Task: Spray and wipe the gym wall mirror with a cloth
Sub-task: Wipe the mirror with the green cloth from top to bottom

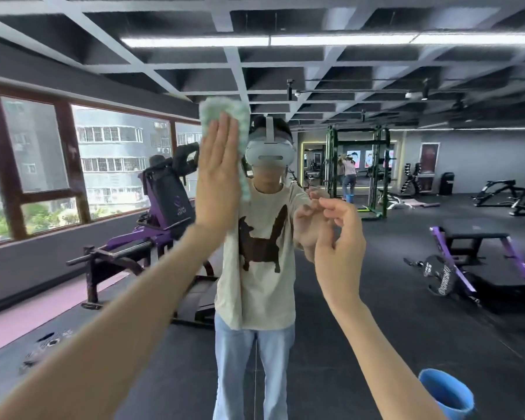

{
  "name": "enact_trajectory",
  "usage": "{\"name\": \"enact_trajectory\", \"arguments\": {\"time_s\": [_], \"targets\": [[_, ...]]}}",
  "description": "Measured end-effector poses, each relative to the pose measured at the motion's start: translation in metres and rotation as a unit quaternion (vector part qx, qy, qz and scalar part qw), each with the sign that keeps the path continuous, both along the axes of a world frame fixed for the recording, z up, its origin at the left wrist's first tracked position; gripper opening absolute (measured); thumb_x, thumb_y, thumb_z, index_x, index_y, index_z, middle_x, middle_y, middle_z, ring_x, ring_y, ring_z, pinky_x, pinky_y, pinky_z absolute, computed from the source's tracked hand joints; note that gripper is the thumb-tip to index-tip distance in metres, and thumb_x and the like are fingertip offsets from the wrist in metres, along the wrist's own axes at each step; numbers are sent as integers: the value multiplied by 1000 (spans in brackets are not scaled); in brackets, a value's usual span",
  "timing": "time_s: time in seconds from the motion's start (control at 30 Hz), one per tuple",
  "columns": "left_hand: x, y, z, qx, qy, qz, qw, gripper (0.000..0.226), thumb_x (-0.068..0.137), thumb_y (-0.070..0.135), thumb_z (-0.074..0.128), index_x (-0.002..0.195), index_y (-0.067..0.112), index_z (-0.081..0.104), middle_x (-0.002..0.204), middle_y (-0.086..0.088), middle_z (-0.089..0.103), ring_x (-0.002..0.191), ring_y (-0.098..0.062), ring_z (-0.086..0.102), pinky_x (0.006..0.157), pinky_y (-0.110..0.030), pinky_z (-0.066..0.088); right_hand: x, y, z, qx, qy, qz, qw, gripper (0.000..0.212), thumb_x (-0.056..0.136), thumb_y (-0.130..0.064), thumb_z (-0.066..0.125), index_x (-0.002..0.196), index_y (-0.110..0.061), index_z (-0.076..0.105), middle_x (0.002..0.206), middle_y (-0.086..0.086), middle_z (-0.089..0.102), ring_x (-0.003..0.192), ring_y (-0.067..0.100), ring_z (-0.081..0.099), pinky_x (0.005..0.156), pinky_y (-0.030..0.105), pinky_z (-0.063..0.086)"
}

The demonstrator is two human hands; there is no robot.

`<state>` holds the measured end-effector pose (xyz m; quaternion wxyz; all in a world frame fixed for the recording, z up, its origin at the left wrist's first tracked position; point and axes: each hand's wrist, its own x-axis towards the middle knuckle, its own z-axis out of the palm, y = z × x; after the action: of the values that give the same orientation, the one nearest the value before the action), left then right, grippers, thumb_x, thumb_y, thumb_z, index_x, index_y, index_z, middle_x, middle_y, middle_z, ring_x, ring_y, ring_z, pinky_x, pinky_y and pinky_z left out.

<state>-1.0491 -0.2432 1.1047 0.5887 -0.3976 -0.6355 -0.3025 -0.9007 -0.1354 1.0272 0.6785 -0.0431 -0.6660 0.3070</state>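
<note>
The wall mirror [406,283] fills the whole view and reflects the gym and a person in a headset. My left hand [217,177] is raised with straight fingers and presses a pale green cloth [225,112] flat against the glass at head height; a strip of the cloth hangs down past the palm. My right hand [340,247] hovers close to the mirror at chest height with fingers loosely curled and nothing in it. No spray bottle is in view.
A blue bucket [446,395] stands at the bottom right. Reflected in the glass are purple weight machines [161,213], a rack [358,171], benches and large windows [115,159] on the left.
</note>
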Motion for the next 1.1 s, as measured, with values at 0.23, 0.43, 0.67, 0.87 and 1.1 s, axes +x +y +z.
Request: {"name": "enact_trajectory", "arguments": {"time_s": [0.23, 0.43, 0.67, 0.87, 1.1], "targets": [[3, -19, -188, -369, 182, 1, 912, 51, 95, 1, 36, 145, 9, 31, 155, -5, 21, 144, -17, 19, 119, -34, 11, -6, -8, -33, -33, -24, 21, 999, 47, 78, 10, 39, 105, -26, 52, 103, -14, 57, 98, 13, 55, 86, 12, 38], [-34, -70, -72, -216, 129, 47, 967, 63, 87, -8, 31, 147, 6, 25, 154, -11, 24, 143, -21, 19, 118, -38, 17, -22, -26, -26, -8, -12, 38, 999, 46, 74, 4, 37, 107, -20, 57, 101, -5, 58, 98, 16, 55, 81, 14, 40], [-53, -71, -32, 123, -106, 24, 986, 67, 88, -2, 35, 150, 8, 11, 157, -11, 9, 146, -21, 4, 116, -49, 20, -43, -53, -19, 3, -13, 68, 998, 37, 81, -1, 36, 107, -9, 60, 103, -12, 57, 100, 12, 57, 86, 18, 43], [-67, -128, -198, -269, 74, 51, 959, 74, 88, -2, 42, 151, 10, 5, 159, -6, 5, 145, -24, 12, 116, -42, 18, -56, -75, -34, 19, -10, 76, 997, 40, 74, 13, 37, 101, -4, 61, 100, -10, 56, 98, 1, 51, 87, 21, 44], [-72, -130, -68, -84, -58, 21, 995, 63, 92, 3, 33, 149, 8, 8, 157, -7, 3, 146, -18, 1, 120, -35, 4, -77, -95, -11, 32, 27, 87, 995, 41, 70, 20, 39, 95, -3, 62, 98, 3, 63, 95, 19, 59, 87, 25, 47]]}}
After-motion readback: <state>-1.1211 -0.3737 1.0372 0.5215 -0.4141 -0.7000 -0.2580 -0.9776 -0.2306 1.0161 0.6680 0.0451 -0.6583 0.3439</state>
